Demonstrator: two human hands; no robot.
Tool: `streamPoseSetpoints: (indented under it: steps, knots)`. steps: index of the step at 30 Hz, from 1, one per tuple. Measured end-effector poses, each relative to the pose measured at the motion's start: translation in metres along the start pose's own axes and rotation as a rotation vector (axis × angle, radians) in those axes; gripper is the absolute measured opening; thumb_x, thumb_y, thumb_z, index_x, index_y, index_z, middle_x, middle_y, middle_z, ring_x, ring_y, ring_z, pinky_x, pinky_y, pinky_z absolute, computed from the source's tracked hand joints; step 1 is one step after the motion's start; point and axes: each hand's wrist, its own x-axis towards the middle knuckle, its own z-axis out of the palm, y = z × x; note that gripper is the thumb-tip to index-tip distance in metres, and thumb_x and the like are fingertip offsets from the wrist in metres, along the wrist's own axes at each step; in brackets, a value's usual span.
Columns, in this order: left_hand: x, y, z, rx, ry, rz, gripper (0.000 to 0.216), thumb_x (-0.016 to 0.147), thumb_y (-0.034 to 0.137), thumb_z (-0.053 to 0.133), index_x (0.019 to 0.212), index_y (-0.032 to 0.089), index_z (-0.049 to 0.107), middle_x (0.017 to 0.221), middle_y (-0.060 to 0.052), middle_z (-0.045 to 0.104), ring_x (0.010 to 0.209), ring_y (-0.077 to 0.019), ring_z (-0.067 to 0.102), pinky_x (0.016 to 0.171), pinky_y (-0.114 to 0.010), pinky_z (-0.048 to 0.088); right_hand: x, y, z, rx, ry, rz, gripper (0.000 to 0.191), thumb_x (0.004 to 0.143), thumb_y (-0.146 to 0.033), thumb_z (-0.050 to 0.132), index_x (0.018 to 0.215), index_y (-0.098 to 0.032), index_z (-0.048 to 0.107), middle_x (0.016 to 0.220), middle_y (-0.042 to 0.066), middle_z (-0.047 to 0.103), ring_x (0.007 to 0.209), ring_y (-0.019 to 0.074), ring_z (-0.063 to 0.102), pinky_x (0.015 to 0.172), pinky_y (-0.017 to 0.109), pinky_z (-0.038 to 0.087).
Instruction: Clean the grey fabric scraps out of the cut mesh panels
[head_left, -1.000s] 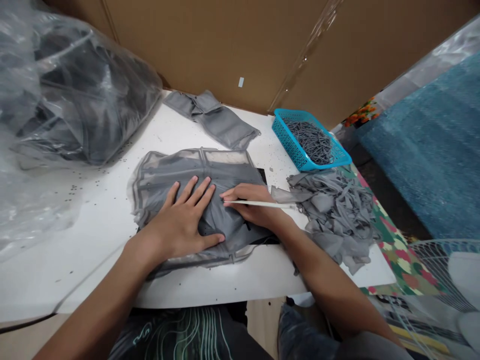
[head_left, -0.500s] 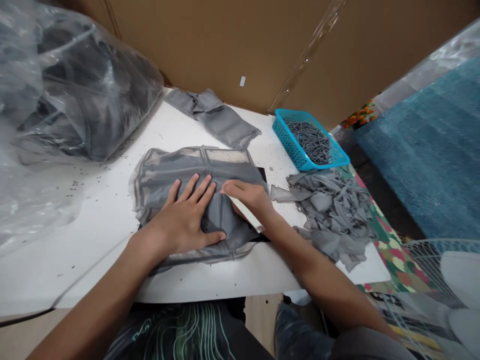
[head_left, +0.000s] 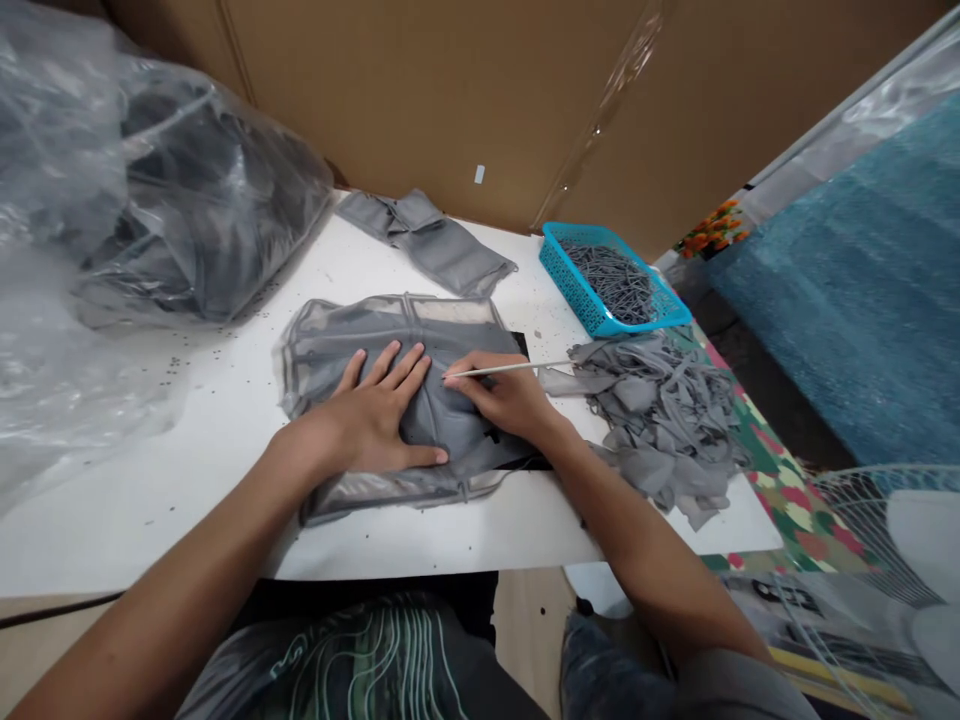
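A grey, see-through sewn fabric piece (head_left: pixel 375 325) with raised seams lies flat on the white table. My left hand (head_left: pixel 375 415) rests on it, palm down with the fingers spread. Just right of it, my right hand (head_left: pixel 502 395) grips a slim, flat white tool (head_left: pixel 517 369), seen nearly edge-on. The tool's near tip shows by my fingertips at the fabric's middle; its other end points right. Under the fabric, part of a black board (head_left: pixel 523 345) sticks out on the right. What the tip does to the cloth is too small to tell.
A blue basket (head_left: pixel 574 290) of thin grey strips stands back right, with a heap of grey fabric scraps (head_left: pixel 664 420) before it. Folded grey fabric (head_left: pixel 457 250) lies behind. A big clear plastic bag (head_left: pixel 202 190) fills the left. Cardboard (head_left: pixel 420 90) walls the back.
The white tool has turned in my right hand, from slanting down toward me with its broad face showing to nearly level and edge-on. My left hand stays spread on the fabric.
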Motion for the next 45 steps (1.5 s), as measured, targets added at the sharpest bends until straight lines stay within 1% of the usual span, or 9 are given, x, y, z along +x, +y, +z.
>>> streamPoseSetpoints:
  steps: [4,8,17,25,31,34,38,41,45]
  knots:
    - [0.008,-0.008,-0.002,0.013,0.041,-0.009,0.127,0.079,0.093,0.045,0.169,0.015,0.001,0.175,-0.007,-0.004,0.162,-0.0349,-0.009,0.13,-0.059,-0.006,-0.005,-0.003,-0.002,0.104,0.043,0.109,0.017,0.095,-0.032,0.069,0.088,-0.018,0.075,0.087,0.003,0.079,0.081,0.0181,0.072,0.074,0.027,0.053]
    - [0.016,-0.011,0.003,0.026,0.132,-0.015,0.109,0.089,0.087,0.032,0.169,0.017,0.008,0.176,-0.004,0.003,0.163,-0.0339,-0.003,0.13,-0.059,-0.005,-0.003,-0.002,0.004,0.126,0.051,0.116,0.015,0.094,-0.029,0.067,0.086,-0.02,0.076,0.089,0.003,0.079,0.084,0.0187,0.073,0.077,0.029,0.055]
    - [0.017,-0.012,0.007,0.037,0.15,-0.018,0.111,0.087,0.089,0.034,0.169,0.019,0.008,0.176,-0.001,0.0,0.163,-0.0328,-0.003,0.13,-0.058,-0.007,-0.003,0.003,0.006,0.174,0.039,0.074,0.012,0.093,-0.026,0.069,0.086,-0.021,0.078,0.091,0.002,0.081,0.087,0.0188,0.076,0.082,0.03,0.057]
    - [0.018,-0.015,0.009,0.029,0.145,-0.019,0.112,0.086,0.09,0.035,0.169,0.02,0.007,0.176,0.0,-0.002,0.163,-0.0331,-0.004,0.129,-0.058,-0.007,-0.005,0.006,0.005,0.097,0.022,0.013,0.013,0.097,-0.027,0.067,0.09,-0.023,0.076,0.097,0.003,0.082,0.093,0.0199,0.077,0.087,0.031,0.059]
    - [0.018,-0.011,0.006,0.015,0.1,-0.039,0.113,0.086,0.088,0.04,0.169,0.02,0.005,0.175,-0.001,-0.005,0.163,-0.0334,-0.007,0.128,-0.062,-0.007,-0.004,0.011,0.007,-0.214,-0.104,-0.161,0.018,0.104,-0.023,0.056,0.101,-0.021,0.073,0.113,0.008,0.08,0.104,0.0208,0.074,0.093,0.031,0.055]
    - [0.018,-0.008,0.003,0.025,0.07,-0.059,0.113,0.086,0.087,0.041,0.169,0.02,0.001,0.174,0.0,-0.009,0.162,-0.0326,-0.011,0.127,-0.064,-0.009,0.005,0.007,0.012,-0.353,-0.101,-0.102,0.021,0.102,-0.015,0.051,0.106,-0.02,0.071,0.116,0.009,0.078,0.104,0.0212,0.073,0.086,0.029,0.054]
    - [0.017,-0.005,-0.001,0.036,0.036,-0.067,0.114,0.086,0.087,0.041,0.169,0.02,0.0,0.174,-0.001,-0.011,0.162,-0.0322,-0.014,0.126,-0.065,-0.009,0.017,0.007,0.012,-0.377,0.021,0.007,0.019,0.102,-0.017,0.052,0.104,-0.019,0.071,0.109,0.01,0.077,0.097,0.0206,0.073,0.082,0.028,0.053]
    - [0.015,-0.006,-0.001,0.038,0.041,-0.066,0.114,0.086,0.087,0.041,0.169,0.019,0.002,0.174,-0.001,-0.01,0.162,-0.032,-0.013,0.127,-0.064,-0.009,0.019,0.011,-0.005,-0.166,0.098,0.069,0.019,0.104,-0.029,0.057,0.097,-0.019,0.072,0.084,0.004,0.075,0.072,0.0159,0.07,0.073,0.026,0.052]
    - [0.009,-0.013,0.001,0.034,0.079,-0.037,0.115,0.086,0.087,0.043,0.169,0.017,0.005,0.175,-0.004,-0.005,0.163,-0.0338,-0.007,0.128,-0.065,-0.005,0.005,0.02,-0.042,-0.009,0.067,0.205,0.018,0.093,-0.034,0.07,0.087,-0.018,0.075,0.075,0.001,0.074,0.068,0.015,0.065,0.064,0.025,0.047]
